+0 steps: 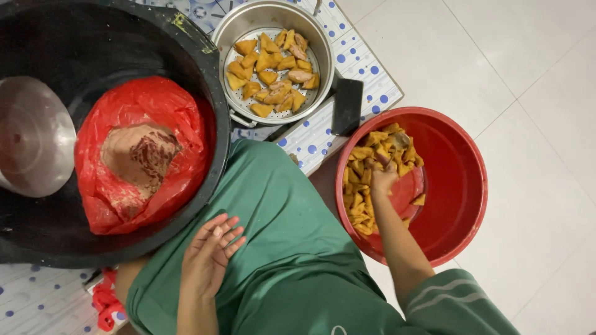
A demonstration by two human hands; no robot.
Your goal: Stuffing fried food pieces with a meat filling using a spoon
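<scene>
Reaching into the red basin (459, 180), the right hand (382, 178) sits down among the orange-yellow fried pieces (360, 186) heaped on the basin's left half. Fingers curl down into the pile, partly buried; the grip looks loosely closed around some pieces, but whether any piece is actually pinched cannot be told. Pieces lie directly under and all around the fingers, touching them, with more spread toward the near rim along the forearm and a few single ones just to the right of the hand. The right half of the basin shows bare red wall.

Left hand (211, 254) rests flat on the green-clothed lap (279, 217), fingers extended and slightly spread, holding nothing; it is well apart from the basin.

Metal steamer pot (239, 28) stands beyond the lap on a white mat with blue dots (366, 77); its perforated tray carries triangular golden pieces (270, 74) in a single loose layer. A dark flat phone-like object (346, 105) lies on the mat between pot and basin.

Large black tub (186, 49) at left holds a red plastic bag (149, 105) opened over a brownish paste (139, 155), beside a round metal bowl (31, 136). Floor is pale tile (528, 74)
</scene>
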